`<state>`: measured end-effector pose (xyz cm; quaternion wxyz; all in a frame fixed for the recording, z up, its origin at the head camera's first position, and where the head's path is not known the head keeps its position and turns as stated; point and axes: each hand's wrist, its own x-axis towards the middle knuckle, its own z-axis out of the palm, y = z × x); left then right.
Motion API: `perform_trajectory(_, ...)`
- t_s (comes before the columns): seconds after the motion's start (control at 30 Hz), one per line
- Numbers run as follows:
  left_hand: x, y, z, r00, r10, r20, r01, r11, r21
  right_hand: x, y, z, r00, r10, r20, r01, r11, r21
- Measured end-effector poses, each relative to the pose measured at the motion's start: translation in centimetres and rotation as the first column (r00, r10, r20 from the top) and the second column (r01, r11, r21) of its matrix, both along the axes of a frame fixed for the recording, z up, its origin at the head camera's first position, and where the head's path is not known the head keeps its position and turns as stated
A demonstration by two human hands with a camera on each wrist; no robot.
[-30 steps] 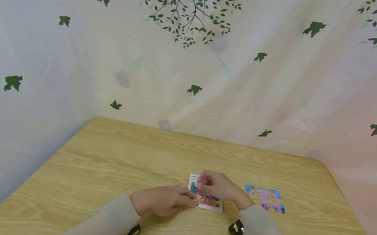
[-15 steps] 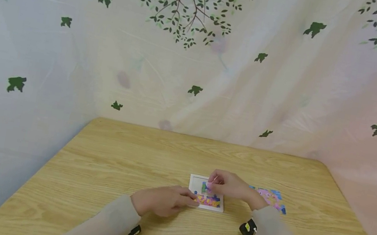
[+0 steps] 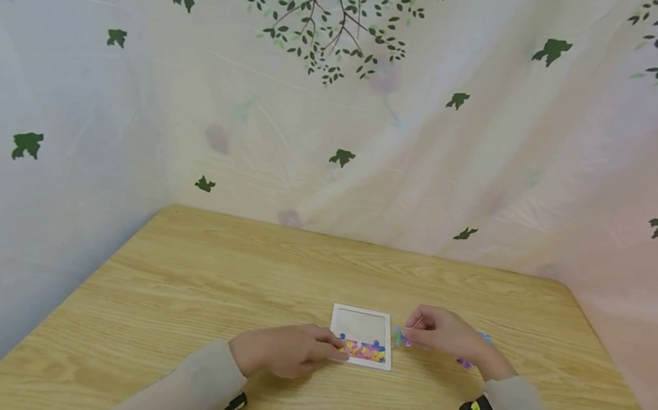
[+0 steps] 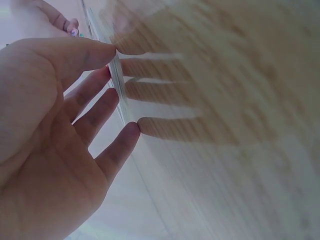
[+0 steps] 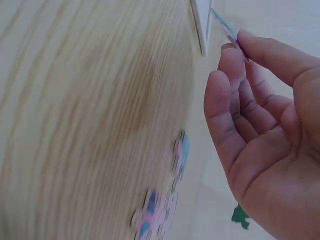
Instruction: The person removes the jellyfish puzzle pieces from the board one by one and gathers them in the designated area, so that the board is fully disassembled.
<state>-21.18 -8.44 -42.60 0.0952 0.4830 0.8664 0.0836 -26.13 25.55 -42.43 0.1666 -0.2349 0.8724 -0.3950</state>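
My left hand (image 3: pixel 281 349) rests on the lower left part of a white puzzle frame (image 3: pixel 361 325), fingers mostly straight. In the left wrist view its thumb and fingertips touch the thin edge of the frame (image 4: pixel 117 82). A row of joined, colourful puzzle pieces (image 3: pixel 367 351) fills the bottom of the frame; above it the backing is bare. Just right of the frame, my right hand (image 3: pixel 445 332) pinches a puzzle piece (image 3: pixel 401 337) between thumb and finger. That puzzle piece (image 5: pixel 226 29) is seen edge-on in the right wrist view, with blue-green and pink on it.
More pink and blue puzzle pieces (image 5: pixel 157 212) lie on the wooden table (image 3: pixel 227 268), mostly hidden under my right hand and wrist in the head view. A pale curtain (image 3: pixel 278 117) with printed leaves hangs behind the table.
My right hand has moved right with the pinched puzzle piece, from over the frame to beside it. More of the frame's bare backing shows. The left hand has stayed in place.
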Motion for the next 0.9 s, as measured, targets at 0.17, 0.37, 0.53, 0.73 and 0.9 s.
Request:
perform_trajectory(0.17, 0.0, 0.0, -0.1, 1.0, 0.003, 0.008, -0.003, 1.0, 0.004, 0.5, 2.0, 0.0, 0.998, -0.045, 0.032, 0.045, 0.999, -0.003)
perform_trajectory(0.37, 0.0, 0.1, -0.1, 1.0, 0.009, 0.013, -0.009, 1.0, 0.009, 1.1, 4.0, -0.2, 0.997, -0.05, 0.053, 0.051, 0.999, -0.018)
perform_trajectory(0.53, 0.0, 0.0, -0.1, 1.0, 0.007, 0.015, -0.007, 1.0, 0.015, 1.7, 5.0, -0.3, 0.998, -0.058, 0.029, 0.058, 0.998, 0.018)
perform_trajectory(0.73, 0.0, 0.0, -0.1, 0.999, 0.019, 0.027, -0.019, 1.0, 0.008, 1.9, 5.4, -0.5, 0.996, -0.092, -0.022, 0.093, 0.994, 0.062)
perform_trajectory(0.9, 0.0, 0.0, -0.1, 0.999, 0.028, 0.032, -0.029, 1.0, 0.007, 1.7, 5.5, -0.8, 0.992, -0.116, -0.038, 0.12, 0.988, 0.094)
